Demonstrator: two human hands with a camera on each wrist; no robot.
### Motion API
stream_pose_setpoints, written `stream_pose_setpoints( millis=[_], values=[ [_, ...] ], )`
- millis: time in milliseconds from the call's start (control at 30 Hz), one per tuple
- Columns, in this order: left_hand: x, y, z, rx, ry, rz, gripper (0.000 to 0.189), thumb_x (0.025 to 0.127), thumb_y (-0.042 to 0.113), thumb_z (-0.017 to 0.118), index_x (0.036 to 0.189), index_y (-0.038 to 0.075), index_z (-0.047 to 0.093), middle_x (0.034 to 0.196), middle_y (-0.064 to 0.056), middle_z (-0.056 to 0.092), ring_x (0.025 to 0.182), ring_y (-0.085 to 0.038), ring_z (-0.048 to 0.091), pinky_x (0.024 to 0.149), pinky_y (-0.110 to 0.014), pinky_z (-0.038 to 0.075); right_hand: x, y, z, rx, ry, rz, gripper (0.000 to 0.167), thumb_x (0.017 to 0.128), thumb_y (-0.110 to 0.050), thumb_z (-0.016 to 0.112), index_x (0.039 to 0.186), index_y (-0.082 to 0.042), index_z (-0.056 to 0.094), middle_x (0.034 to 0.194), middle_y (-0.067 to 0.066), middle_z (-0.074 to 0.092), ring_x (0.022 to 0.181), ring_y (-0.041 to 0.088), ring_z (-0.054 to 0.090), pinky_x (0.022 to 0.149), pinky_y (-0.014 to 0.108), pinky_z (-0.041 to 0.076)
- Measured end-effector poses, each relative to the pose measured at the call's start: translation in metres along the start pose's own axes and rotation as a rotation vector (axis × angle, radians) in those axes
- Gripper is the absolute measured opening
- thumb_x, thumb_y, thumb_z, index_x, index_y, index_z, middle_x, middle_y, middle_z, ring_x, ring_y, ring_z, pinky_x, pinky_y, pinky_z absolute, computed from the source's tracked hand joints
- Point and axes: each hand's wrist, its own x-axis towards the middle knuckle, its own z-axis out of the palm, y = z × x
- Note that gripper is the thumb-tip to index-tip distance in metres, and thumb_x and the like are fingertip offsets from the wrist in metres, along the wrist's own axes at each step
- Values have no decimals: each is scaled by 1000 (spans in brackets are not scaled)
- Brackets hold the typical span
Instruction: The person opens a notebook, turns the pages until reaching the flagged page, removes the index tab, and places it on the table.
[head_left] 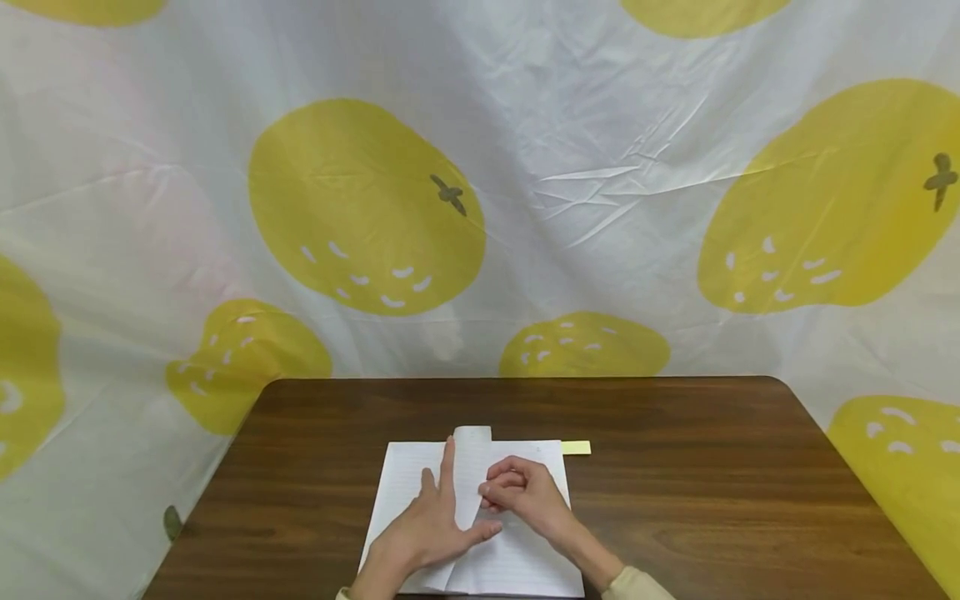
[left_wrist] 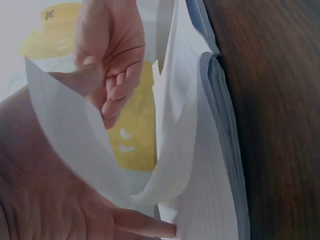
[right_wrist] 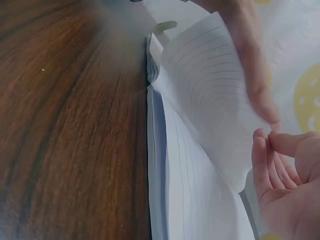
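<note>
An open lined notebook [head_left: 525, 550] lies at the table's near edge. One white page [left_wrist: 75, 135] stands raised and curled between my hands. My left hand [head_left: 431, 525] is spread with its index finger straight; in the left wrist view its thumb passes behind the page while its palm and other fingers lie on the near side. My right hand [head_left: 532, 496] has thumb and fingertips drawn together at the page's free edge, beside the left thumb. In the right wrist view these right fingertips [right_wrist: 260, 135] meet close to the edge, partly hiding the contact.
A yellow paper tab [head_left: 576, 447] sticks out at the notebook's upper right. The brown wooden table [head_left: 712, 483] extends around the notebook. Behind it hangs a white curtain [head_left: 585, 233] printed with large yellow fruit.
</note>
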Motion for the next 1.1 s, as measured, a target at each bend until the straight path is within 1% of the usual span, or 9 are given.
stream_pose_setpoints(
  millis=[167, 267, 433, 533, 700, 867, 967, 1000, 1100],
  values=[
    [-1, -2, -2, -2, -2, 1, 128, 82, 48, 80, 161, 20, -17, 147, -54, 22, 107, -57, 63, 85, -60, 55, 2, -2, 0, 4, -29, -12, 32, 92, -6, 73, 111, 16, 59, 96, 26, 75, 77, 9, 73, 72, 25, 61],
    [-1, -5, -3, 7, 16, 21, 127, 83, 36, 82, 161, 21, -17, 144, -55, 25, 101, -55, 66, 82, -59, 56, 1, -1, -3, -55, -27, -12, 30, 92, -6, 73, 110, 15, 61, 95, 25, 75, 77, 8, 72, 70, 24, 61],
    [-2, -11, -5, 25, 32, 64, 127, 83, 27, 83, 161, 18, -17, 141, -55, 32, 103, -57, 66, 85, -60, 56, -4, 1, -13, -266, -59, -20, 28, 88, -9, 77, 108, 8, 66, 93, 18, 75, 76, 7, 67, 66, 18, 54],
    [-1, -16, -7, 23, 41, 75, 123, 84, 26, 82, 161, 14, -14, 139, -51, 40, 105, -55, 66, 88, -60, 55, -5, 3, -17, -398, -77, -63, 29, 85, -10, 80, 106, 5, 68, 93, 14, 74, 78, 8, 67, 68, 17, 53],
    [0, -26, -11, 4, 62, 103, 118, 86, 20, 80, 161, 5, -10, 139, -41, 51, 119, -49, 62, 100, -59, 49, -5, 2, -21, -658, -88, -203, 39, 77, -11, 87, 109, 2, 67, 93, 10, 67, 83, 16, 65, 75, 23, 54],
    [-2, -36, -18, -25, 89, 102, 120, 85, 13, 80, 160, 4, -13, 135, -38, 57, 123, -43, 62, 105, -55, 47, -2, -4, -25, -932, -114, -249, 54, 72, -14, 90, 117, 1, 65, 101, 8, 59, 92, 20, 57, 85, 33, 51],
    [-2, -40, -21, -32, 108, 65, 123, 83, 7, 80, 160, 8, -16, 139, -39, 53, 118, -41, 65, 100, -54, 50, 7, -7, -30, -1022, -111, -284, 59, 70, -17, 92, 118, 3, 65, 103, 12, 59, 93, 22, 55, 86, 36, 50],
    [-2, -40, -22, -32, 118, 50, 125, 82, 5, 81, 160, 9, -16, 139, -39, 53, 111, -41, 67, 94, -54, 53, 12, -8, -32, -1036, -106, -295, 59, 70, -17, 92, 118, 4, 65, 103, 13, 59, 92, 23, 55, 85, 37, 49],
    [-2, -42, -22, 5, 155, -5, 129, 79, 1, 83, 161, 15, -16, 148, -40, 42, 113, -47, 63, 89, -55, 54, 25, -10, -36, -1071, -96, -317, 60, 71, -18, 92, 119, 6, 65, 102, 16, 59, 91, 25, 54, 80, 38, 48]
  ],
)
